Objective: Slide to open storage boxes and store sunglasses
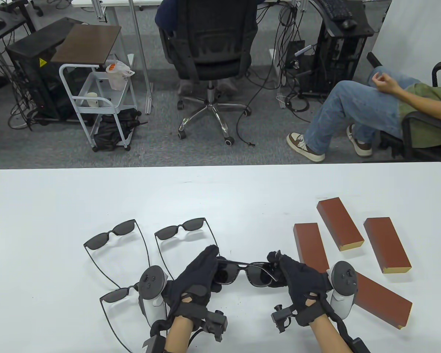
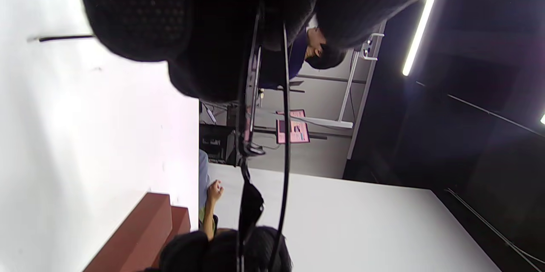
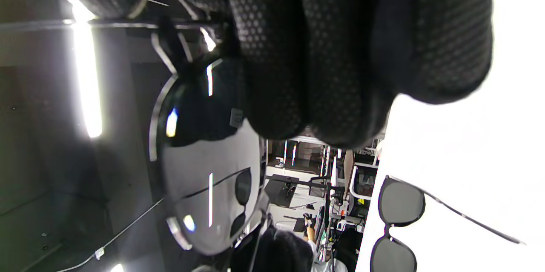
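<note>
A black pair of sunglasses (image 1: 242,274) is held just above the white table (image 1: 220,198) between both hands. My left hand (image 1: 211,257) grips its left end with fingers curled round the lens. My right hand (image 1: 279,261) pinches the right end, where a thin temple arm crosses the lens. The left wrist view shows the sunglasses (image 2: 251,136) edge-on under the gloved fingers (image 2: 191,29). In the right wrist view a dark lens (image 3: 204,170) hangs beside the fingers (image 3: 319,50). Several shut red-brown storage boxes (image 1: 310,246) (image 1: 340,223) (image 1: 386,244) (image 1: 382,299) lie to the right.
Three more pairs of sunglasses (image 1: 110,235) (image 1: 180,228) (image 1: 119,294) lie unfolded on the table's left half. Beyond the far edge stand an office chair (image 1: 209,47) and a cart (image 1: 95,103), and a seated person's legs (image 1: 338,114) show.
</note>
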{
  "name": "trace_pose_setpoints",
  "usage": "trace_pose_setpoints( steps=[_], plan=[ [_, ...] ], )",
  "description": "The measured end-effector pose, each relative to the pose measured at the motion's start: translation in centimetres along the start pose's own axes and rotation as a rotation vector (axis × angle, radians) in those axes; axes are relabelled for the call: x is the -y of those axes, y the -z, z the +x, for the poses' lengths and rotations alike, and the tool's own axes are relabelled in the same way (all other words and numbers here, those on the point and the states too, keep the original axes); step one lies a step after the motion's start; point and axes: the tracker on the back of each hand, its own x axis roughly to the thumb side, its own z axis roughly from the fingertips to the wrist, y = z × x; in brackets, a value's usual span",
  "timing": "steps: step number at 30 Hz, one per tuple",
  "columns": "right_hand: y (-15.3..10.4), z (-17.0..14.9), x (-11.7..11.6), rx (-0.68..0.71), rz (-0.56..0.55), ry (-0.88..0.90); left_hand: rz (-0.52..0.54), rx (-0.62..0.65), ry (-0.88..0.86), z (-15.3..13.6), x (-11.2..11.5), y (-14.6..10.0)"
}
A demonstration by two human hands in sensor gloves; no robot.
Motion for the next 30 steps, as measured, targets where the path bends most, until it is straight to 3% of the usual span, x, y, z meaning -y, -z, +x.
trace_pose_setpoints(
  steps=[7, 16, 23, 30],
  plan=[
    [-0.1, 0.2, 0.6, -0.022, -0.064, -0.024, -0.135, 0.035, -0.103, -0.1, 0.9, 0.1],
    [-0.2, 0.6, 1.3, -0.034, -0.122, -0.135, -0.228, 0.055, -0.135, 0.0, 1.7, 0.3],
    [-0.1, 0.6, 1.6, -0.033, -0.131, -0.186, -0.243, 0.049, -0.133, 0.0, 1.9, 0.3],
    [0.0, 0.9, 1.8, -0.007, -0.139, -0.25, -0.187, 0.024, -0.044, 0.3, 1.5, 0.6]
  ],
)
